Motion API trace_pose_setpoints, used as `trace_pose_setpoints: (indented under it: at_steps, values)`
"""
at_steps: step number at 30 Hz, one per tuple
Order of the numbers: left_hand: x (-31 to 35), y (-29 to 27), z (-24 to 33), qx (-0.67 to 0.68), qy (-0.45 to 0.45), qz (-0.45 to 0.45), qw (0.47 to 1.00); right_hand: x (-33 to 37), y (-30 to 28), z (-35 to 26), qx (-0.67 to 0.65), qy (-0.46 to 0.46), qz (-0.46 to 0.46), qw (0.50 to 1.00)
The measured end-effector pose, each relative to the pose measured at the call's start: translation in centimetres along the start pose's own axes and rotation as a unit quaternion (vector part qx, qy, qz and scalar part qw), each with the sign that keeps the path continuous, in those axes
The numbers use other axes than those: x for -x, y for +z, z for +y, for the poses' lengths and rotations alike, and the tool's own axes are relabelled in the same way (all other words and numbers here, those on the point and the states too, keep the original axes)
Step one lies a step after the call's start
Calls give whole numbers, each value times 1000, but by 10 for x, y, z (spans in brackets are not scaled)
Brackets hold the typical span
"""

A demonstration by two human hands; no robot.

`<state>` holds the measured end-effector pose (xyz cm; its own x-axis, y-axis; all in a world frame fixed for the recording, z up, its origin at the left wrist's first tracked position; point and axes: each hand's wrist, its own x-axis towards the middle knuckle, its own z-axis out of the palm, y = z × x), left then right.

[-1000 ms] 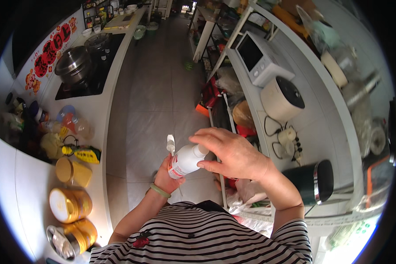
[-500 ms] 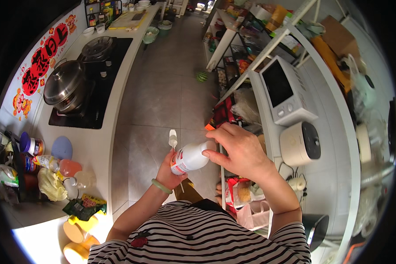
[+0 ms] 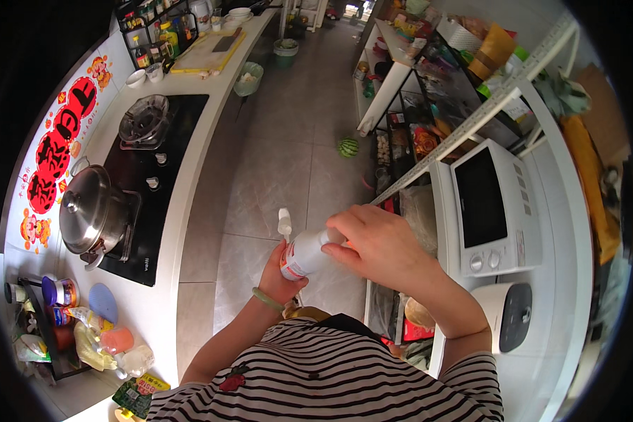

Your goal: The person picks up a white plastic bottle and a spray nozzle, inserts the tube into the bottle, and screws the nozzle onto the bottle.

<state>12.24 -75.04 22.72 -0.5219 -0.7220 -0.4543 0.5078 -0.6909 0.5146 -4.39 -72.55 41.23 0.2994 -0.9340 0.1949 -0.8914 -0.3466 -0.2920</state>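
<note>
A white plastic bottle (image 3: 306, 254) with a red-and-white label lies tilted in front of my striped shirt. My left hand (image 3: 277, 278), a pale green bangle at its wrist, is closed round the bottle's lower part. A small white scoop (image 3: 284, 222) sticks out past the fingers of that hand, pointing away from me. My right hand (image 3: 378, 238) is closed over the bottle's top end, thumb on the near side and fingers on the far side. The fingers partly hide the cap they grip.
On the left counter, a lidded steel pot (image 3: 86, 214) sits on a black gas hob (image 3: 137, 243). A cutting board (image 3: 207, 55) with a knife lies farther along. To the right stand a white microwave (image 3: 496, 211) and rice cooker (image 3: 503, 315) on a shelf. A watermelon (image 3: 348, 147) rests on the floor.
My right fingers have closed in on the bottle's top end, where before they were spread more widely. The whole view has shifted; my left hand still holds the bottle and the scoop.
</note>
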Motion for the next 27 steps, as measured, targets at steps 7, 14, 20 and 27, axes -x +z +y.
trace_pose_setpoints:
  at_steps: [7, 14, 20, 27]
  values:
    - [-97, 11, 28, 121, -122, -66, 983, -62, -13, 78, -93, -45, -15, 995]
    - [-198, 33, 64, 83, -86, -55, 991, -146, -14, 139, 46, 20, -22, 999]
    - [-286, 46, 109, 110, -120, -166, 973, -219, -27, 194, 77, -8, -59, 995]
    - [-376, 68, 157, 135, -172, -149, 964, -295, -37, 262, 25, -37, -119, 992]
